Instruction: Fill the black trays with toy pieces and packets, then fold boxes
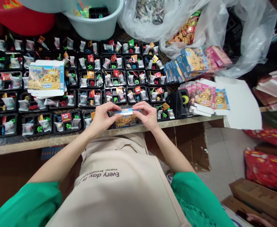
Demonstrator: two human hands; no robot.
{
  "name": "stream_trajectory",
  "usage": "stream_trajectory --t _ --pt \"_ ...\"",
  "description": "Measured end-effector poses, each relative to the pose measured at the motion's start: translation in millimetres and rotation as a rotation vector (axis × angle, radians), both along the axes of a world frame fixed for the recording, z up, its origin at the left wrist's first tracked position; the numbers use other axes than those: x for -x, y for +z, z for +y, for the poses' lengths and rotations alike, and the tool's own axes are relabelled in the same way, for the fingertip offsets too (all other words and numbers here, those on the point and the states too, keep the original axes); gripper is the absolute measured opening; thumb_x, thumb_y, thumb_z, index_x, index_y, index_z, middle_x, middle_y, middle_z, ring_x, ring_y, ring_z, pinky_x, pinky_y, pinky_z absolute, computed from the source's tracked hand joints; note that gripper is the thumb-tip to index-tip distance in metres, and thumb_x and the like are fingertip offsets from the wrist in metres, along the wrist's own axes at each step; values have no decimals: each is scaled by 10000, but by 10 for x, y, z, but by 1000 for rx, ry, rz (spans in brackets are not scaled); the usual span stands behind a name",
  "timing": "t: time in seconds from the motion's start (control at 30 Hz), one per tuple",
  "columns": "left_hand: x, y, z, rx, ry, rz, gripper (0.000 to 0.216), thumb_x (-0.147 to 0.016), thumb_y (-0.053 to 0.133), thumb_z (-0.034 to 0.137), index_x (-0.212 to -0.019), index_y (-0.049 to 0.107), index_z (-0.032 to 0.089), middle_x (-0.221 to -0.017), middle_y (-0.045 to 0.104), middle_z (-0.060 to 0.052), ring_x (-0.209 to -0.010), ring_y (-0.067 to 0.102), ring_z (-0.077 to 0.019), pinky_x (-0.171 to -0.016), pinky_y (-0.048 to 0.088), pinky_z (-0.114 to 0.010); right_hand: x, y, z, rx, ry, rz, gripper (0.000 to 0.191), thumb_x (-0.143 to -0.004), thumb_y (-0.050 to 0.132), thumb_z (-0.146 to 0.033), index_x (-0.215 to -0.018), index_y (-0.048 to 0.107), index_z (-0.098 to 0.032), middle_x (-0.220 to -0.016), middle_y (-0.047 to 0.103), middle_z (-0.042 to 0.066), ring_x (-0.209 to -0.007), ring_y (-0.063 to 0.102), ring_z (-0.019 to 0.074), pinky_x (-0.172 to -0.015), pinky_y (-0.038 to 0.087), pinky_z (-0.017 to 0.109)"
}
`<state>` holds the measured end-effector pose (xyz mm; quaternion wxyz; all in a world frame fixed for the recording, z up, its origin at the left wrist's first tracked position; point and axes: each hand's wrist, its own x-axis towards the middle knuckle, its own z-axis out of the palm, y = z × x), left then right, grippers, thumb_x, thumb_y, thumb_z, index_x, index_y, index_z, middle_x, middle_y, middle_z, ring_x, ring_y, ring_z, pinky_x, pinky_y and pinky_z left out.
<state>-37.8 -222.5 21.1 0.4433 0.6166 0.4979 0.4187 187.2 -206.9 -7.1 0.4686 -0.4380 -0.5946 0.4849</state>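
Observation:
A small printed cardboard box (pixel 126 121), with a blue edge on top and a yellow picture on its face, stands at the table's front edge. My left hand (pixel 104 117) pinches its left end between thumb and fingers. At the other end my right hand (pixel 148 116) grips the top edge the same way. Just behind the box are black compartment trays (pixel 116 97) holding small white packets, coloured plastic bits and wrapped sweets. One tray (pixel 164 113) lies right beside my right hand. The inside of the box is hidden.
Flat printed boxes (pixel 46 77) lie stacked on the trays at left. More blue boxes (pixel 187 63) and pink cartons (pixel 203 94) sit at right, near a black tape dispenser (pixel 182 100). A pale tub (pixel 95 28), a red tub (pixel 34 22) and plastic bags (pixel 150 30) line the back.

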Motion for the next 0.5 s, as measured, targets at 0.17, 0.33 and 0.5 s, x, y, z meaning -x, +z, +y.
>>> stream_trajectory --t 0.17,0.33,0.5 --pt "20 7 108 251 -17 -94 234 -613 852 308 -725 727 144 -721 720 -52 -644 646 -173 -630 520 -298 -20 81 84 19 54 -16 159 -766 794 -371 -780 751 -219 -774 703 8 -729 619 147 -728 489 305" --pt "-2 5 15 -8 -38 -32 125 -727 771 267 -702 715 159 -796 735 -69 -764 684 -191 -724 537 -321 -48 98 112 36 86 -21 215 -744 815 -402 -739 736 -201 -771 699 18 -737 627 149 -722 498 305" --pt "14 -10 -136 -426 -49 239 119 -852 644 177 -751 706 168 -877 736 -84 -807 665 -174 -726 525 -308 -153 28 72 -116 140 -89 146 -798 782 -368 -843 765 -231 -897 728 39 -840 667 176 -791 535 351"
